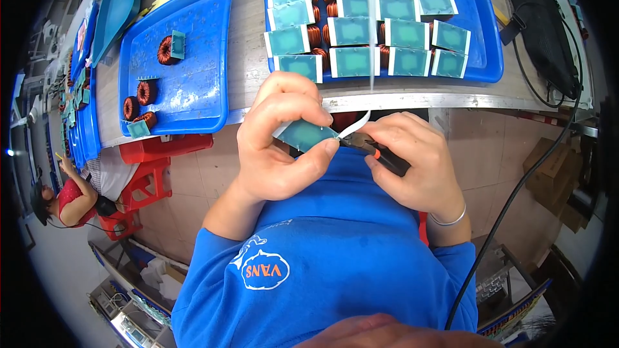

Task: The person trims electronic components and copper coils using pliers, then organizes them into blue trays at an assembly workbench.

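Observation:
My left hand (274,148) is closed around a teal board (304,134) with pale edges, pinching it between thumb and fingers in front of my chest. In my right hand (419,158) is a pair of small pliers (394,164) with black handles and an orange mark. The jaws meet the board's right corner, close to my left thumb tip. A curved white strip (356,125) rises from that same corner. Whatever sits under the board is mostly hidden by my left fingers.
Beyond my hands, a blue tray (485,51) holds rows of teal boards on copper coils. Another blue tray (193,100) at left carries several coils. A black cable (516,203) runs down the right side. Red stools (147,183) and a person (76,196) are at left.

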Demonstrator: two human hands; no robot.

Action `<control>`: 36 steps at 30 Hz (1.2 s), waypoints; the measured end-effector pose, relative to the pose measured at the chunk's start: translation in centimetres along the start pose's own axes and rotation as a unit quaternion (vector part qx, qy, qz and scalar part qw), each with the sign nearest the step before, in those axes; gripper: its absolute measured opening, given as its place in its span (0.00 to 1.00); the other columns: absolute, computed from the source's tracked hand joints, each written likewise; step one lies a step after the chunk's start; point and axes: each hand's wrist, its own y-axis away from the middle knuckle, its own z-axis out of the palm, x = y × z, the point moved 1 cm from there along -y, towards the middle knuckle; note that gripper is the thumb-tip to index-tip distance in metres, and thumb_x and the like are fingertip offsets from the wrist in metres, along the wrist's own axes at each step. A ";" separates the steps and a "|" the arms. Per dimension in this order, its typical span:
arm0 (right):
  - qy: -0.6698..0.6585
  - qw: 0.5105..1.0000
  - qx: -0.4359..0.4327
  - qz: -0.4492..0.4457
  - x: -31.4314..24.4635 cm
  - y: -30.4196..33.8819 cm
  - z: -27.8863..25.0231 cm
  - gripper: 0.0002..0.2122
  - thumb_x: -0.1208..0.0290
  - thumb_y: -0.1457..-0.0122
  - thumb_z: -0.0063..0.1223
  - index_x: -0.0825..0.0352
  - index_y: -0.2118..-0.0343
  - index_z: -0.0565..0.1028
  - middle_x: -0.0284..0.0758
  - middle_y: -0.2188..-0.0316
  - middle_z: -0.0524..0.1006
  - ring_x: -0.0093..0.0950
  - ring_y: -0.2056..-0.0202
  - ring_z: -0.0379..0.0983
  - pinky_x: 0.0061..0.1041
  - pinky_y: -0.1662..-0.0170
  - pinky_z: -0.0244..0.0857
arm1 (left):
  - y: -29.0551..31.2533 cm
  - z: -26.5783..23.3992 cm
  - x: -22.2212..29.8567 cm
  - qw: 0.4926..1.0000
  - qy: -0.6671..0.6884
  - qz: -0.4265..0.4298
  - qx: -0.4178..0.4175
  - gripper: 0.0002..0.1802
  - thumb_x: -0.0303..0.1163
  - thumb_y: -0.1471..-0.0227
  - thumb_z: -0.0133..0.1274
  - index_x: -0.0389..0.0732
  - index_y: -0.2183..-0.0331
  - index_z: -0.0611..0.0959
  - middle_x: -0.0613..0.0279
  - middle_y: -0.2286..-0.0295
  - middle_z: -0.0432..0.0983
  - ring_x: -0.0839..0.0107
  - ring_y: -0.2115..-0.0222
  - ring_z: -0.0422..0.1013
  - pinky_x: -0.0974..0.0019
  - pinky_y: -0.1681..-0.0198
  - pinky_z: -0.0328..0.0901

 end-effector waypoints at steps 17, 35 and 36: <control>-0.031 0.999 0.010 0.015 -0.2 0.3 -1.1 0.15 0.79 0.62 0.54 0.69 0.66 0.74 0.36 0.79 0.73 0.31 0.79 0.70 0.23 0.77 0.63 | -0.4 0.4 -0.2 0.998 0.059 0.008 -0.015 0.14 0.19 0.71 0.54 0.38 0.73 0.74 0.58 0.74 0.66 0.70 0.71 0.64 0.70 0.67 0.59; -0.358 0.897 0.247 0.078 1.3 2.2 -3.3 0.16 0.84 0.52 0.49 0.75 0.58 0.67 0.32 0.75 0.70 0.17 0.73 0.65 0.14 0.70 0.60 | -22.1 5.8 -2.8 0.928 -0.332 0.128 -0.109 0.21 0.29 0.67 0.54 0.43 0.63 0.72 0.55 0.74 0.72 0.58 0.69 0.68 0.61 0.65 0.63; -0.361 0.896 0.249 0.077 1.5 2.3 -3.3 0.15 0.84 0.52 0.49 0.75 0.58 0.67 0.32 0.75 0.71 0.17 0.73 0.65 0.14 0.70 0.60 | -22.6 6.5 -2.9 0.915 -0.370 0.092 -0.134 0.23 0.30 0.68 0.55 0.43 0.63 0.72 0.56 0.74 0.72 0.58 0.69 0.67 0.60 0.65 0.62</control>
